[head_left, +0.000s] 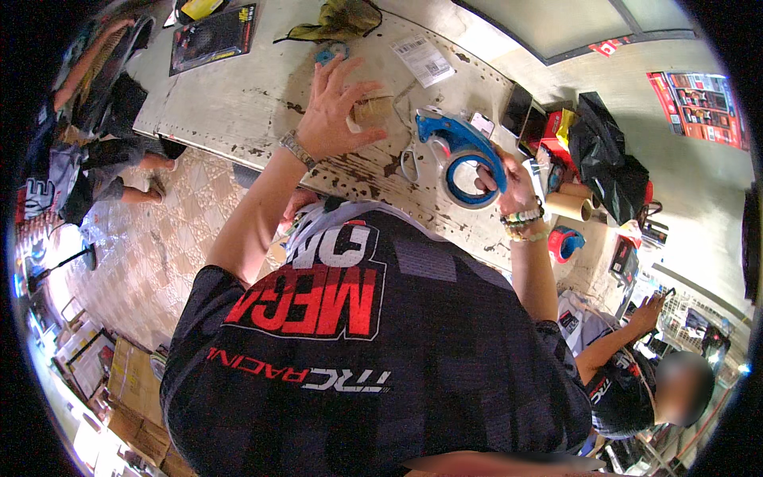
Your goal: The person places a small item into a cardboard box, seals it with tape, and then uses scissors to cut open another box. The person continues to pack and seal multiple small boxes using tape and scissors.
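Observation:
My right hand [518, 191] is closed on a blue tape dispenser [461, 131] carrying a roll of clear tape [469, 171], held above the worn white tabletop [238, 107]. Over the table to the left, my left hand [338, 111] has its fingers spread and thumb apart. A small brown piece [373, 111], perhaps cardboard, lies between its thumb and fingers; whether the hand touches it I cannot tell. Just beyond the fingertips is a small blue object [330, 52]. Scissors with pale handles [409, 164] rest between the two hands.
Farther back lie a printed label sheet [424, 60], a yellowish mesh bag [350, 20] and a black flat package [213, 38]. On the right are a phone [482, 123], a black plastic bag [608, 151], cardboard tubes [568, 205] and a red-and-blue dispenser [566, 242]. People are at both sides.

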A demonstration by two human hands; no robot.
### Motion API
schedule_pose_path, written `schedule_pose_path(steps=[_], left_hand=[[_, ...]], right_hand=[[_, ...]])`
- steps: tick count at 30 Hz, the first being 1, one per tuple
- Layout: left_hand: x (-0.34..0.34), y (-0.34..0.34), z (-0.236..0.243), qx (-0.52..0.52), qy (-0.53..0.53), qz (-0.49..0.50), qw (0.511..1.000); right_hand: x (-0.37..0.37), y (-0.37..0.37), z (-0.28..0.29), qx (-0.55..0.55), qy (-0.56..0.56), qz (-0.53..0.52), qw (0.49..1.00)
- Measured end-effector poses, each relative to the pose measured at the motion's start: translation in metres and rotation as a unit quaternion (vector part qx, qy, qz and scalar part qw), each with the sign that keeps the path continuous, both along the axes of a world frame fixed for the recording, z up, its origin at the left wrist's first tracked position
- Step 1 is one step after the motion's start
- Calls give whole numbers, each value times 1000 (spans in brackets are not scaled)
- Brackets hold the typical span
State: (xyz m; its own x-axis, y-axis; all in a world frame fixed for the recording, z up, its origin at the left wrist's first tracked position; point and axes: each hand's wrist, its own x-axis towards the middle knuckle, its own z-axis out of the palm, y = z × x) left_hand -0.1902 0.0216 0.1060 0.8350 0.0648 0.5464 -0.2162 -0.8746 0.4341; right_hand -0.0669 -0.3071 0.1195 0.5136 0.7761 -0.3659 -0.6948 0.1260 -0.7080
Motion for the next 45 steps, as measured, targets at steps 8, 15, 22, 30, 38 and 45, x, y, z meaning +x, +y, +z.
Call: schedule_pose_path(steps=[8, 15, 22, 30, 38, 45], left_hand=[[-20, -48, 48, -832, 243, -175, 466], [-28, -47, 39, -873, 280, -114, 384], [-29, -13, 38, -748, 187, 47, 635], [-44, 23, -40, -747, 88, 208, 625], [-7, -39, -106, -424, 111, 323, 839], [-1, -2, -43, -158, 33, 228, 960]], right_hand=[[0, 39, 110, -122, -405, 63, 904], [8, 67, 154, -150, -500, 254, 814], [46, 90, 143, -108, -568, 267, 771], [109, 123, 84, -131, -536, 334, 764], [120, 134, 38, -91, -533, 327, 775], [98, 128, 51, -125, -549, 326, 760]])
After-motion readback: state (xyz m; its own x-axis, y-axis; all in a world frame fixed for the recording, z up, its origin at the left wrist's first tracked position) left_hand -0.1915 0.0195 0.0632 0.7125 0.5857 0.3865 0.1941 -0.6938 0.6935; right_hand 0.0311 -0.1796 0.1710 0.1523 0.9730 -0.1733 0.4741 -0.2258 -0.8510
